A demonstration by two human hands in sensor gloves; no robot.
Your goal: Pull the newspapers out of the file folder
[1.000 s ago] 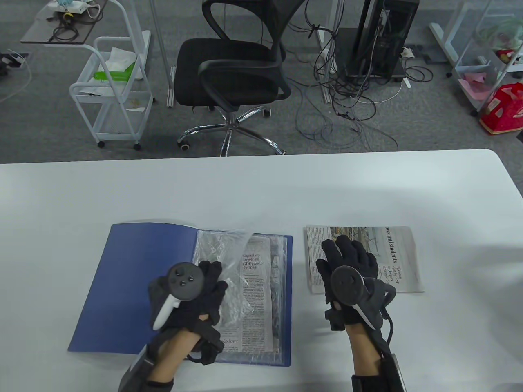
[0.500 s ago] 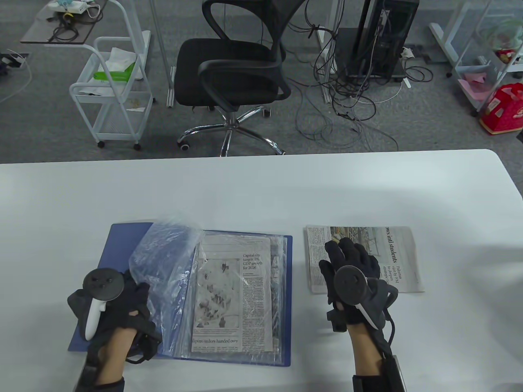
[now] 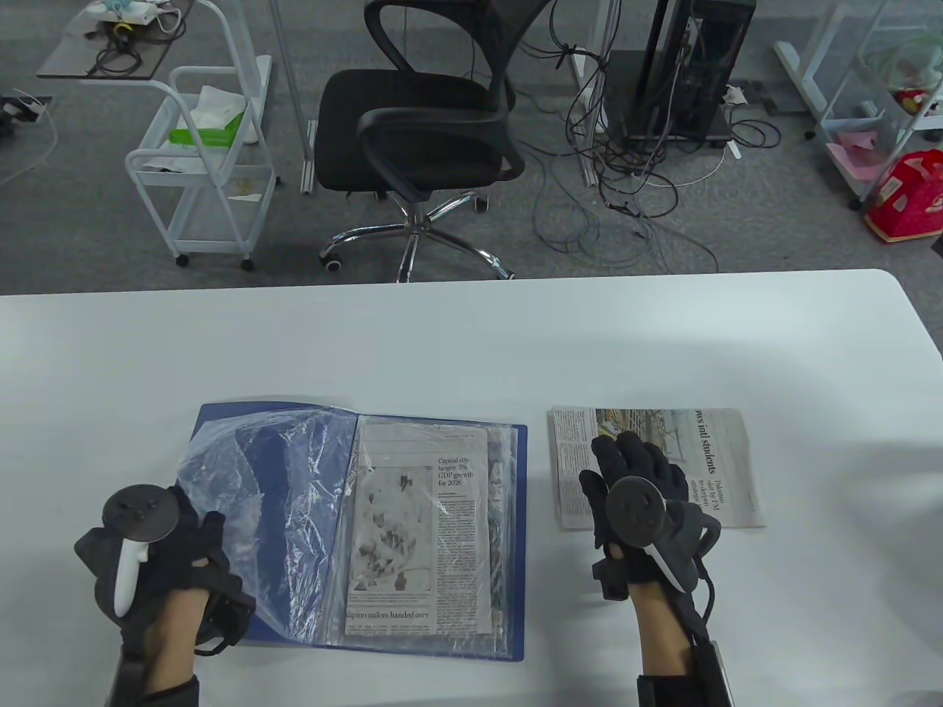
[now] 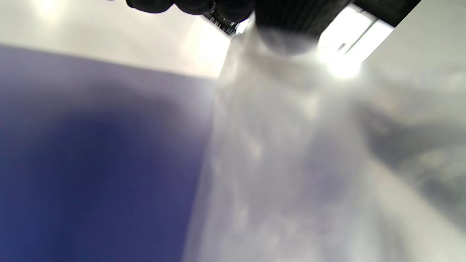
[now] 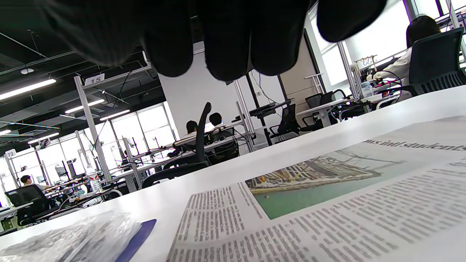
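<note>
A blue file folder [image 3: 221,420] lies open on the white table [image 3: 471,339]. A newspaper page [image 3: 420,530] lies inside a clear sleeve on its right half. My left hand [image 3: 173,549] holds a turned clear plastic sleeve [image 3: 258,493] at its lower left edge, laid over the folder's left cover; the sleeve [image 4: 291,163] and blue cover [image 4: 91,163] show blurred in the left wrist view. A folded newspaper [image 3: 707,449] lies right of the folder. My right hand [image 3: 633,471] hovers over or rests on it with fingers spread; the newspaper [image 5: 327,203] fills the right wrist view.
A black office chair [image 3: 427,125] stands beyond the table's far edge, with a white wire cart [image 3: 199,162] to its left and tangled cables [image 3: 626,184] to its right. The folder's corner [image 5: 138,233] shows in the right wrist view.
My left hand has swept from the folder's middle to its lower left, turning the clear sleeve over onto the left cover and uncovering the newspaper page. My right hand has stayed over the folded newspaper.
</note>
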